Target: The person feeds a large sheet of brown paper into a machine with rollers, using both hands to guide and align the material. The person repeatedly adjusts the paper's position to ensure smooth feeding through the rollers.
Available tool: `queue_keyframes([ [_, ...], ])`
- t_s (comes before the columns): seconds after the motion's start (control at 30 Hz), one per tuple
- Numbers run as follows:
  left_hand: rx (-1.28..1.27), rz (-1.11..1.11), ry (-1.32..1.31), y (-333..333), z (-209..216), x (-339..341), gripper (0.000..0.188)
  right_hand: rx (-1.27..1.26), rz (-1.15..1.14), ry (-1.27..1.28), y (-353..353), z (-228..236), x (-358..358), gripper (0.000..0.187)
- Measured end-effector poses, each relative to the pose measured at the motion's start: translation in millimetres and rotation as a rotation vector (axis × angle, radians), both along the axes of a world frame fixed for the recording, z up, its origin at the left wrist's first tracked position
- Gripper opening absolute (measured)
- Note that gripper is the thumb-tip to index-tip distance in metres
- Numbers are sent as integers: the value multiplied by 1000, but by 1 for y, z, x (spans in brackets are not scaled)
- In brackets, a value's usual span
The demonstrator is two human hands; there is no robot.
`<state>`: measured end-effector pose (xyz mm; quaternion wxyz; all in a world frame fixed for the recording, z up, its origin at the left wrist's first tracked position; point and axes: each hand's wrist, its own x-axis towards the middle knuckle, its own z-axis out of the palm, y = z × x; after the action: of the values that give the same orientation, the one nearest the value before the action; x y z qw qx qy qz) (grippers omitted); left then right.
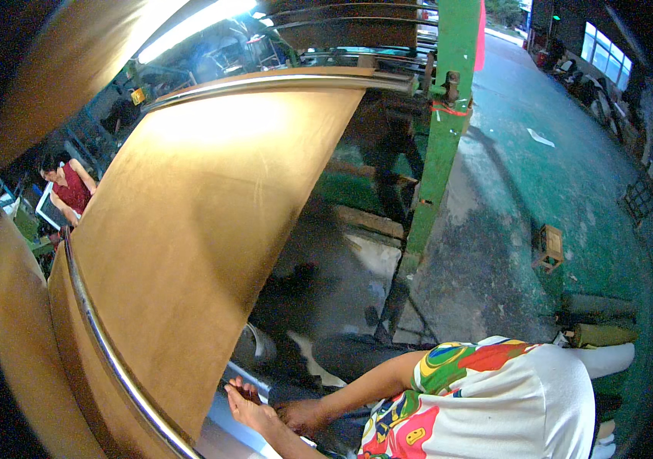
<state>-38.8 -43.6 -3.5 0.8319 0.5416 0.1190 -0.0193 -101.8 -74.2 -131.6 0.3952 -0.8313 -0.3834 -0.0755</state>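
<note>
My left hand (248, 405) is beside the lower right edge of a wide tan sheet (188, 252), which looks like leather or coated fabric. Its fingers are loosely curled and slightly apart, and nothing shows between them. Close by, my right hand (303, 417) lies partly behind the left wrist, so its fingers are hidden. The sheet slopes down from a metal roller (280, 83) at the top towards a shiny metal bar (104, 333) at the lower left.
A green upright post (437, 176) stands right of the sheet. Across the sheet, another person (74, 187) in a dark red top leans at its far edge. On the green floor are a small wooden stool (548, 249) and several rolls (602, 335) of material.
</note>
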Motion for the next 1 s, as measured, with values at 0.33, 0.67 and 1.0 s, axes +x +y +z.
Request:
queue_keyframes([
  [0.33,361,151,-393,4,28,-26,6,199,-99,-117,-14,33,-11,18],
  [0.67,1094,293,-1194,20,79,-52,31,23,-44,-79,-24,17,-7,13],
  [1.0,1209,206,-1342,34,87,-64,31,582,-244,643,-108,111,-14,20],
])
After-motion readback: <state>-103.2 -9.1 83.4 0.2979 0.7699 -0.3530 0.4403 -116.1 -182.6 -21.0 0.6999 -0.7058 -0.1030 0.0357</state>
